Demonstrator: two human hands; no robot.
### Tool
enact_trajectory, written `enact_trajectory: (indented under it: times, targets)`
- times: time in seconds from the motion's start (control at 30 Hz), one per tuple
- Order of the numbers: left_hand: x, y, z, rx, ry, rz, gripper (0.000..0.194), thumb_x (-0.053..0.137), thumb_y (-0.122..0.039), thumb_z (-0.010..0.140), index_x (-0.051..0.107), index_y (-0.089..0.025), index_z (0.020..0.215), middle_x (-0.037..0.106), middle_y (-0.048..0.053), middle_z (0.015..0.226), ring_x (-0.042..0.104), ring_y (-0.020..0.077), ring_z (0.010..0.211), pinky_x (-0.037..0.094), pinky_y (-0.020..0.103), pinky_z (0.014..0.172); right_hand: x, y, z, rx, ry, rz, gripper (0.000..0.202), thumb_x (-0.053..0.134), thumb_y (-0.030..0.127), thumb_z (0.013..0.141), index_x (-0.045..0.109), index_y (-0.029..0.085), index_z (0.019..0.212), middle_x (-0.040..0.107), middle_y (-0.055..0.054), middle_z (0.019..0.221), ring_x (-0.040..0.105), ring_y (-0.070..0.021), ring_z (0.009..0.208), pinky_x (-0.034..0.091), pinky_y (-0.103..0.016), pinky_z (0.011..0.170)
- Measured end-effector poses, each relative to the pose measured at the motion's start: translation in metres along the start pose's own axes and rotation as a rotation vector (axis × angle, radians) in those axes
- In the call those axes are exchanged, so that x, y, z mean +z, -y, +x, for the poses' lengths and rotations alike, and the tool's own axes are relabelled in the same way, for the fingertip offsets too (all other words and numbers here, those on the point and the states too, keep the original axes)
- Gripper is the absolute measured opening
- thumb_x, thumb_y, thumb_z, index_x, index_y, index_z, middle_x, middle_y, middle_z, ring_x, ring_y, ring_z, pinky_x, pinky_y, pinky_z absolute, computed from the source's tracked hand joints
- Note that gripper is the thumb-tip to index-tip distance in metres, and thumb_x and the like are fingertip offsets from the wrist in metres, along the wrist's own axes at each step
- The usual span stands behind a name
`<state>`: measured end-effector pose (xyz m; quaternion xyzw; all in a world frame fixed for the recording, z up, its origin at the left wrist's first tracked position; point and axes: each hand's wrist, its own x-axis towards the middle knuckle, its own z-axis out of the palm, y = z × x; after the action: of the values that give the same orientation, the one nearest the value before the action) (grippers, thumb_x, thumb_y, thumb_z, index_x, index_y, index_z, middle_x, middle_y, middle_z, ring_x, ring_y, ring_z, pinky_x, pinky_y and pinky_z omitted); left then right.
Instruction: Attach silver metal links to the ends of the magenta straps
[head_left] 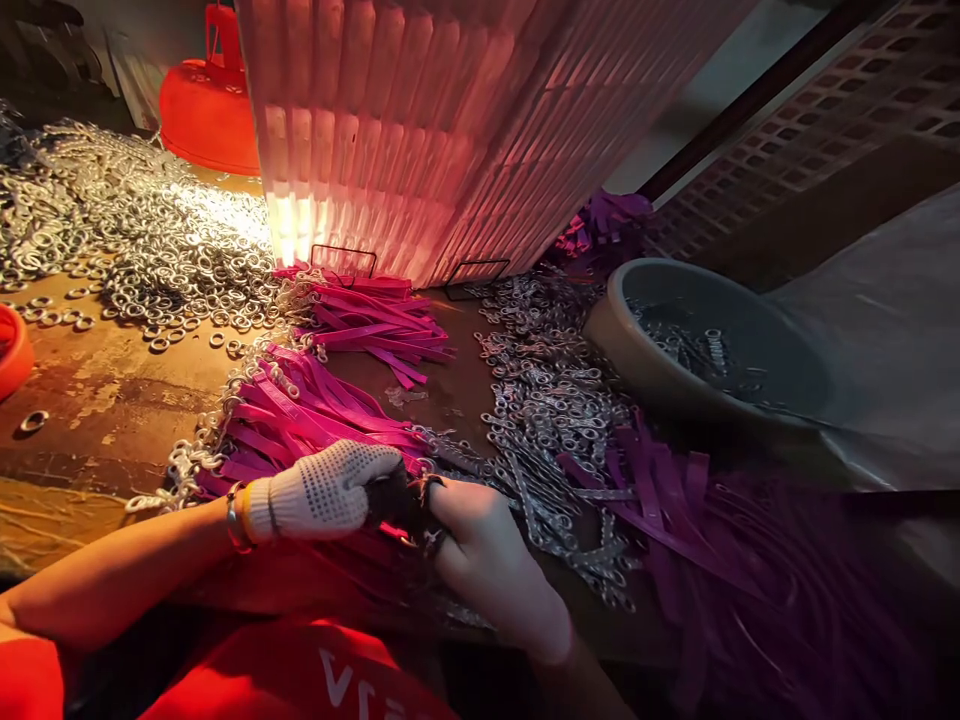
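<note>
My left hand (319,492), in a white dotted work glove with dark fingertips, is closed just above the table's front edge. A short bit of magenta strap (394,532) shows under its fingers, with a small bright piece at its end. Close against it, my right hand (487,560) is also closed, with dark bands around its fingertips. What the right fingers pinch is too dark and small to make out. Just beyond my left hand lies a bundle of magenta straps (300,410), with silvery metal links (191,465) at their left ends.
Metal rings (187,260) are heaped at the left, near a red lamp shade (210,115). A ribbed translucent panel (390,130) stands behind. Twisted metal links (547,410) spread right of centre, beside a grey basin (611,320) and loose purple straps (720,560).
</note>
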<state>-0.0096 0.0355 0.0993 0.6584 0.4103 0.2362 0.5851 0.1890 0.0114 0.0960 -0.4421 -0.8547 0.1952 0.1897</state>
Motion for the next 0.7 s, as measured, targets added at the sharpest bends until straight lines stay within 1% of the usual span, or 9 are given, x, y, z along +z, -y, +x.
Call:
enact_trajectory:
  times: [0.1, 0.2, 0.27, 0.33, 0.37, 0.43, 0.57, 0.63, 0.7]
  targets:
    - [0.005, -0.006, 0.007, -0.136, 0.051, -0.305, 0.008, 0.048, -0.025, 0.080, 0.049, -0.018, 0.075, 0.048, -0.003, 0.052, 0.039, 0.0082, 0.041, 0.030, 0.020, 0.041, 0.010, 0.006, -0.001, 0.042, -0.203, -0.145, 0.017, 0.052, 0.019, 0.080, 0.054, 0.020, 0.064, 0.055, -0.001, 0.061, 0.044, -0.0129, 0.054, 0.023, -0.029, 0.054]
    - [0.006, -0.008, 0.023, -0.165, -0.020, -0.459, 0.013, 0.047, -0.029, 0.082, 0.045, -0.020, 0.073, 0.043, -0.006, 0.049, 0.033, 0.0064, 0.035, 0.029, 0.018, 0.037, 0.019, 0.002, -0.003, 0.186, -0.346, -0.181, 0.022, 0.049, 0.024, 0.090, 0.059, 0.019, 0.071, 0.060, -0.003, 0.065, 0.049, -0.0146, 0.056, 0.026, -0.029, 0.055]
    - [-0.001, -0.009, 0.046, -0.099, 0.021, -0.302, 0.013, 0.047, -0.025, 0.082, 0.048, -0.018, 0.071, 0.047, -0.004, 0.052, 0.037, 0.0063, 0.039, 0.033, 0.018, 0.041, 0.021, -0.005, -0.004, 0.269, -0.378, -0.119, 0.026, 0.048, 0.025, 0.093, 0.057, 0.021, 0.068, 0.059, -0.001, 0.061, 0.048, -0.0146, 0.054, 0.027, -0.029, 0.053]
    - [-0.013, -0.009, 0.082, 0.017, 0.084, 0.088, 0.013, 0.049, -0.018, 0.082, 0.057, -0.015, 0.072, 0.054, -0.001, 0.058, 0.047, 0.0075, 0.049, 0.037, 0.018, 0.050, 0.021, -0.012, -0.005, 0.304, -0.443, -0.086, 0.027, 0.050, 0.027, 0.093, 0.057, 0.021, 0.067, 0.058, -0.001, 0.059, 0.047, -0.0149, 0.053, 0.028, -0.029, 0.053]
    - [-0.020, -0.009, 0.104, 0.082, 0.034, 0.332, 0.013, 0.052, -0.015, 0.081, 0.061, -0.013, 0.073, 0.057, 0.000, 0.063, 0.051, 0.0085, 0.056, 0.038, 0.018, 0.054, 0.021, -0.015, -0.005, 0.302, -0.473, -0.067, 0.026, 0.051, 0.027, 0.093, 0.059, 0.021, 0.069, 0.059, -0.001, 0.060, 0.048, -0.0151, 0.054, 0.029, -0.029, 0.054]
    - [-0.031, -0.007, 0.153, 0.084, -0.052, 0.744, 0.017, 0.055, -0.015, 0.083, 0.069, -0.010, 0.089, 0.064, 0.003, 0.077, 0.060, 0.0136, 0.075, 0.041, 0.020, 0.065, 0.025, -0.016, -0.004, 0.262, -0.469, 0.019, 0.023, 0.049, 0.027, 0.095, 0.064, 0.020, 0.079, 0.063, -0.002, 0.067, 0.053, -0.0157, 0.060, 0.034, -0.029, 0.058]
    - [-0.029, 0.000, 0.237, 0.028, -0.093, 0.828, 0.025, 0.056, -0.012, 0.086, 0.068, -0.003, 0.107, 0.065, 0.021, 0.112, 0.063, 0.0273, 0.103, 0.045, 0.031, 0.083, 0.038, -0.011, 0.000, 0.209, -0.387, 0.140, 0.027, 0.047, 0.027, 0.096, 0.060, 0.021, 0.074, 0.061, -0.001, 0.067, 0.053, -0.0149, 0.062, 0.035, -0.028, 0.059]
    - [-0.020, 0.005, 0.262, -0.014, -0.111, 0.811, 0.028, 0.052, -0.012, 0.090, 0.065, -0.001, 0.113, 0.061, 0.028, 0.118, 0.063, 0.0317, 0.107, 0.045, 0.038, 0.087, 0.043, -0.010, 0.002, 0.220, -0.380, 0.160, 0.028, 0.047, 0.026, 0.095, 0.057, 0.021, 0.070, 0.058, -0.001, 0.065, 0.051, -0.0142, 0.059, 0.034, -0.028, 0.057]
    - [-0.011, 0.010, 0.274, -0.065, -0.132, 0.777, 0.031, 0.047, -0.015, 0.093, 0.063, 0.000, 0.116, 0.061, 0.032, 0.115, 0.063, 0.0344, 0.107, 0.046, 0.043, 0.087, 0.045, -0.012, 0.001, 0.231, -0.370, 0.184, 0.025, 0.047, 0.024, 0.094, 0.060, 0.021, 0.073, 0.060, -0.001, 0.067, 0.053, -0.0148, 0.061, 0.037, -0.027, 0.058]
